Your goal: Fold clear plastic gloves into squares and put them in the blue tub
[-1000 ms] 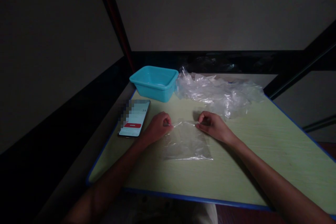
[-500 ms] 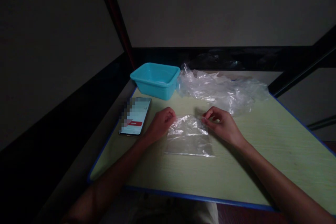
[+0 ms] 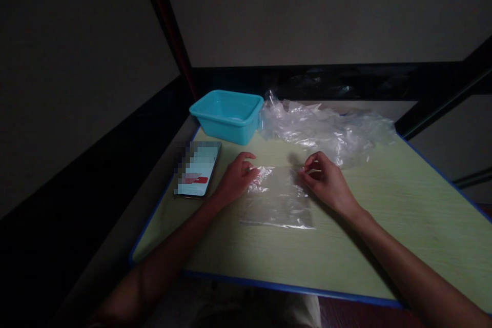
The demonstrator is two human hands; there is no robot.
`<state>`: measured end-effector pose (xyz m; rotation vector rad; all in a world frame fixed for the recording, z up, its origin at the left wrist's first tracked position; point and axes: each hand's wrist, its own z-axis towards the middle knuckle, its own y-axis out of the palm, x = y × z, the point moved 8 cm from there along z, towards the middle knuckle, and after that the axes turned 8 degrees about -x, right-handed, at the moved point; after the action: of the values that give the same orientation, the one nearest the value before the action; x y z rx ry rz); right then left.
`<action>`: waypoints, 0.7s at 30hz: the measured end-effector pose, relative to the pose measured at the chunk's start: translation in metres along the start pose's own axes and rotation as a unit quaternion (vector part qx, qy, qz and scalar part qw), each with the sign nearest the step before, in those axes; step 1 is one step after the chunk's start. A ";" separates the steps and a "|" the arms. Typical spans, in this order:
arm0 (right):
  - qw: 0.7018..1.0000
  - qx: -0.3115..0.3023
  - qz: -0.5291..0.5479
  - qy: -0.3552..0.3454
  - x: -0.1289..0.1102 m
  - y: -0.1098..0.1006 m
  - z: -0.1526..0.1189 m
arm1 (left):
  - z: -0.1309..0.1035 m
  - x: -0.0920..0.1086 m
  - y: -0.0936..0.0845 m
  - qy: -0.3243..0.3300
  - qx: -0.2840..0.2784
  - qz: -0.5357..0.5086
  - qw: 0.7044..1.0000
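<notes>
A clear plastic bag (image 3: 279, 205) lies flat on the table, its far edge between my two hands. My left hand (image 3: 238, 177) is at the bag's far left corner, index finger and thumb apart, with the thumb tip at the film. At the far right corner, my right hand (image 3: 326, 182) has thumb and forefinger pinched together on the bag's edge. Whether the right fingertips rest on the table is hard to see.
A phone (image 3: 200, 166) with a lit, partly blurred screen lies left of my left hand. Behind stand a turquoise plastic basin (image 3: 226, 129) and a crumpled heap of clear plastic bags (image 3: 326, 130). The pale table (image 3: 384, 205) has a blue edge; dark panels border it.
My left thumb and index finger have parted from their pinch on the bag. The bag's far edge has settled flatter, and my right hand has shifted slightly right.
</notes>
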<state>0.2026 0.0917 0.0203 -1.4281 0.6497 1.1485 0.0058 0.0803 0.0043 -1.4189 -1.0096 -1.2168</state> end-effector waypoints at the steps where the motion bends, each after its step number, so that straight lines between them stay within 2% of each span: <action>1: 1.000 -0.002 0.004 0.000 0.000 0.001 0.000 | 0.000 0.000 0.000 -0.001 0.000 -0.002 1.000; 9: 0.998 -0.009 -0.058 -0.028 -0.001 0.003 -0.001 | -0.002 -0.001 -0.001 0.002 0.009 0.021 1.000; 21: 0.993 -0.005 -0.106 -0.041 -0.004 0.005 0.000 | -0.007 0.008 -0.003 0.043 0.032 0.181 0.982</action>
<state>0.1965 0.0892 0.0220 -1.4144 0.4233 1.0371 0.0028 0.0745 0.0131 -1.4141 -0.6867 -0.9601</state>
